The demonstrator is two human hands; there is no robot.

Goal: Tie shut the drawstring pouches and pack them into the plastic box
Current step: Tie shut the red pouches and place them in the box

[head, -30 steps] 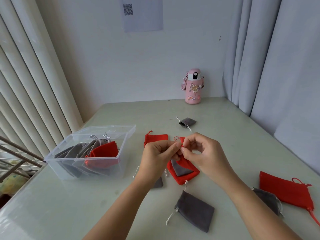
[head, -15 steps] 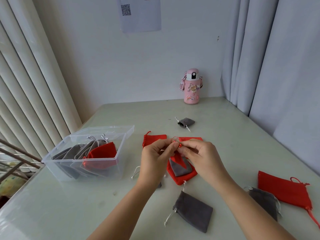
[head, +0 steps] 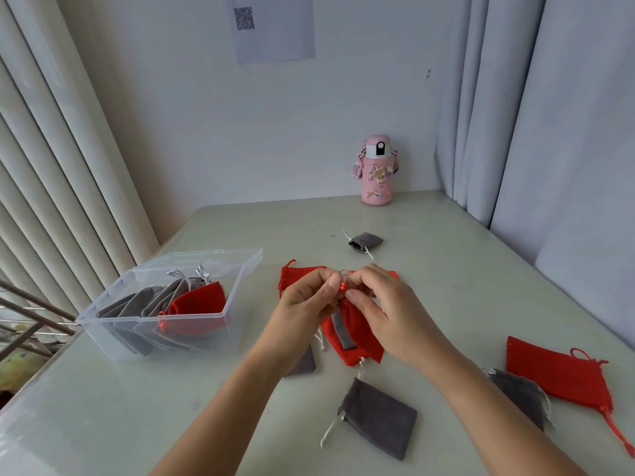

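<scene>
Pale surface, just right of the plastic box (head: 137, 318): fingers of the left hand (head: 302, 305) and right hand (head: 390, 316) pinch the red pouch (head: 359, 326) by its cord, the neck now cinched tighter than before. Tying seems nearly finished.

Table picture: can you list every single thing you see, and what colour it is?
Table: one, pale green, under everything.
Plastic box: one, clear, table's left side.
Boxed pouches: several grey, one red, inside the plastic box.
Grey pouches: five showing, loose on the table.
Red pouches: at least three, on the table, some partly behind the hands.
Held pouch: one, red, between the hands.
Bottle: one, pink, back of the table.
Paper: one, white, on the wall.
Curtains: grey, right side.
Blinds: cream, left side.
Left hand, right hand: one each, pinching the held pouch's red drawstring.
</scene>
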